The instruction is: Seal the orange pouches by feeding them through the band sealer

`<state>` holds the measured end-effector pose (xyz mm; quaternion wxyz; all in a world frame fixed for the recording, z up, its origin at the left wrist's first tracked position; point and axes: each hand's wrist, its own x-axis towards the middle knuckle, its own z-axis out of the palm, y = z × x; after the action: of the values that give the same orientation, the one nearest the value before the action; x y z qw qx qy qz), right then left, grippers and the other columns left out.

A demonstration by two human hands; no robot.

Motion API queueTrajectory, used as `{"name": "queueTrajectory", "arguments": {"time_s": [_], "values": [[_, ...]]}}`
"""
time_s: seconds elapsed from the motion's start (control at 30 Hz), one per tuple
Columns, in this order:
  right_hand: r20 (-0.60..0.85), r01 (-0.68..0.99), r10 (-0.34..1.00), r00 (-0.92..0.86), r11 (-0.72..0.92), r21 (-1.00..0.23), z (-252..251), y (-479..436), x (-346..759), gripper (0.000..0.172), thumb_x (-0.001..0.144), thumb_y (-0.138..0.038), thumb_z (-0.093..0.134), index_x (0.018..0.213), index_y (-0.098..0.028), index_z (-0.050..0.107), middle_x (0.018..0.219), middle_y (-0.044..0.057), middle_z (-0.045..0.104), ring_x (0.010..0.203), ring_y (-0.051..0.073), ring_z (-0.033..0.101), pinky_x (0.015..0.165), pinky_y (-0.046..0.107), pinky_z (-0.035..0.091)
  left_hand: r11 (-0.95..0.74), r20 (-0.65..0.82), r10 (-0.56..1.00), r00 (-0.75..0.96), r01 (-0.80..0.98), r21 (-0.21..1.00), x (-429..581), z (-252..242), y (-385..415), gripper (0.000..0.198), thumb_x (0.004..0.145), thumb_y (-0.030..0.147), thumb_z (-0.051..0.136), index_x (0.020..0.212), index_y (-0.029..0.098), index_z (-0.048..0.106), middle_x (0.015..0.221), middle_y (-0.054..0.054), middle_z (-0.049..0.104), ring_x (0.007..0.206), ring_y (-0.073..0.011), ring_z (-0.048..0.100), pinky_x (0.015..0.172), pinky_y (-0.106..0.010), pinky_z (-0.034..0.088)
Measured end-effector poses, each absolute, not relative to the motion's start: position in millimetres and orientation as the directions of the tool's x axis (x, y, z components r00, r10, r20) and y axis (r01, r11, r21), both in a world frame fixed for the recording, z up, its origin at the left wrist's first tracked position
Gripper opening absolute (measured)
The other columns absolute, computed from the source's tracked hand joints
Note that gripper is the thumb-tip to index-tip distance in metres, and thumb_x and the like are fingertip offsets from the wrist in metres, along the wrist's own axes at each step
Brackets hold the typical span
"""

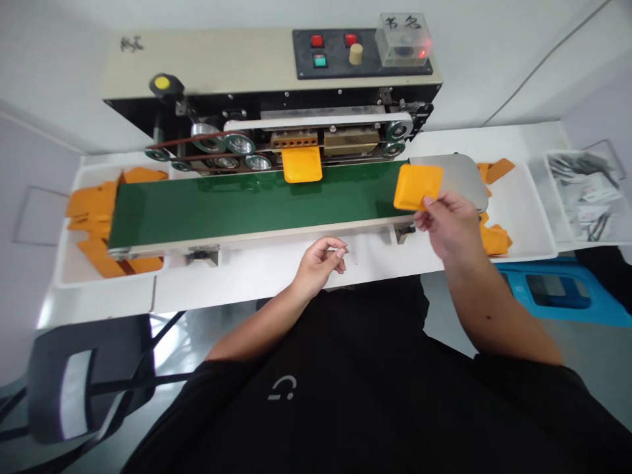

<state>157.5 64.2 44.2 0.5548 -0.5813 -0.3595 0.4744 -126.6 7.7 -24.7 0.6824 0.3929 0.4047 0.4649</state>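
Note:
My right hand (451,224) pinches a small orange pouch (419,186) by its lower right corner, above the right end of the green conveyor belt (227,205). A second orange pouch (302,164) lies on the belt farther left, its upper edge under the brass block of the band sealing machine (212,66). My left hand (320,264) hovers near the front edge of the white table, below the belt. Its fingers are loosely curled, with the thumb close to the index fingertip and nothing visible in them.
White bins with orange pouches stand at the left end (62,263) and right end (538,217) of the belt. Farther right, a clear bin (563,197) holds small packets. A metal plate (457,178) adjoins the belt. A black chair (93,382) stands lower left, a blue container (592,289) lower right.

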Motion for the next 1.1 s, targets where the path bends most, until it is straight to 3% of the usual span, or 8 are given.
{"name": "queueTrajectory", "arguments": {"time_s": [0.17, 0.3, 0.47, 0.6, 0.77, 0.97, 1.03, 1.1], "values": [[-0.189, -0.117, 0.923, 0.336, -0.158, -0.980, 61.8, 121.1, 190.7, 0.022, 0.097, -0.027, 0.082, 0.081, -0.023, 0.067, 0.065, 0.001, 0.069, 0.054, 0.011, 0.060, 0.046, 0.019, 0.052, 0.231, -0.182, 0.966, 0.185, -0.296, 0.927, -135.3, -30.7, 4.1, 0.050, 0.086, 0.061, 0.093, 0.100, 0.017, 0.073, 0.093, -0.003, 0.076, 0.061, -0.0090, 0.067, 0.058, -0.023, 0.058], [-0.260, -0.134, 0.915, 0.307, -0.229, -0.964, 63.6, 143.7, 188.1, 0.023, 0.100, -0.015, 0.074, 0.079, -0.021, 0.067, 0.063, 0.002, 0.068, 0.052, 0.010, 0.059, 0.046, 0.016, 0.052, 0.221, -0.178, 0.970, 0.167, -0.290, 0.931, -139.9, -33.1, -0.2, 0.049, 0.086, 0.061, 0.092, 0.099, 0.018, 0.074, 0.091, -0.003, 0.075, 0.062, -0.0095, 0.066, 0.060, -0.024, 0.057], [-0.300, -0.142, 0.916, 0.267, -0.270, -0.952, 61.1, 158.1, 173.6, 0.024, 0.102, -0.014, 0.073, 0.079, -0.020, 0.065, 0.065, 0.003, 0.067, 0.051, 0.009, 0.059, 0.045, 0.015, 0.050, 0.209, -0.173, 0.974, 0.145, -0.285, 0.936, -145.3, -32.8, -3.3, 0.049, 0.086, 0.061, 0.093, 0.099, 0.018, 0.075, 0.091, -0.003, 0.075, 0.062, -0.0093, 0.065, 0.061, -0.024, 0.056], [-0.316, -0.094, 0.924, 0.217, -0.302, -0.949, 64.3, 163.2, 165.6, 0.013, 0.100, -0.021, 0.078, 0.090, -0.021, 0.069, 0.072, 0.002, 0.071, 0.050, 0.009, 0.059, 0.041, 0.015, 0.046, 0.215, -0.179, 0.973, 0.147, -0.280, 0.936, -147.1, -33.0, -3.8, 0.049, 0.086, 0.061, 0.093, 0.099, 0.018, 0.075, 0.092, -0.003, 0.075, 0.063, -0.0093, 0.065, 0.061, -0.024, 0.056], [-0.229, -0.017, 0.943, 0.241, -0.232, -0.972, 77.2, 139.9, 178.7, 0.014, 0.097, -0.031, 0.084, 0.106, -0.023, 0.077, 0.099, 0.005, 0.080, 0.056, 0.010, 0.067, 0.043, 0.020, 0.045, 0.213, -0.175, 0.972, 0.158, -0.266, 0.940, -146.5, -34.9, -3.8, 0.047, 0.088, 0.061, 0.091, 0.100, 0.018, 0.075, 0.092, -0.004, 0.076, 0.063, -0.0097, 0.065, 0.062, -0.024, 0.056], [-0.003, 0.129, 0.888, 0.459, -0.070, -0.989, 92.8, 90.5, 258.7, 0.018, 0.099, -0.015, 0.071, 0.111, -0.024, 0.081, 0.104, 0.010, 0.080, 0.058, 0.012, 0.067, 0.050, 0.028, 0.035, 0.245, -0.207, 0.963, 0.173, -0.239, 0.940, -143.0, -40.9, -2.8, 0.048, 0.088, 0.062, 0.090, 0.099, 0.018, 0.075, 0.093, -0.004, 0.075, 0.063, -0.0096, 0.064, 0.062, -0.025, 0.056], [0.063, 0.264, 0.811, 0.582, -0.116, -0.958, 91.5, 77.4, 297.5, 0.024, 0.101, -0.010, 0.065, 0.112, -0.024, 0.082, 0.104, 0.013, 0.080, 0.059, 0.012, 0.067, 0.055, 0.031, 0.038, 0.246, -0.206, 0.960, 0.187, -0.222, 0.944, -140.3, -43.3, -2.2, 0.047, 0.089, 0.061, 0.090, 0.099, 0.018, 0.075, 0.092, -0.004, 0.075, 0.063, -0.0098, 0.064, 0.062, -0.025, 0.056], [0.045, 0.408, 0.764, 0.644, -0.293, -0.865, 84.6, 66.1, 337.0, 0.026, 0.101, -0.008, 0.067, 0.113, -0.025, 0.083, 0.102, 0.015, 0.081, 0.063, 0.013, 0.068, 0.061, 0.034, 0.042, 0.240, -0.200, 0.960, 0.198, -0.206, 0.949, -136.7, -45.5, -1.3, 0.045, 0.090, 0.060, 0.089, 0.099, 0.018, 0.074, 0.092, -0.003, 0.074, 0.064, -0.0100, 0.064, 0.062, -0.025, 0.055]]}}
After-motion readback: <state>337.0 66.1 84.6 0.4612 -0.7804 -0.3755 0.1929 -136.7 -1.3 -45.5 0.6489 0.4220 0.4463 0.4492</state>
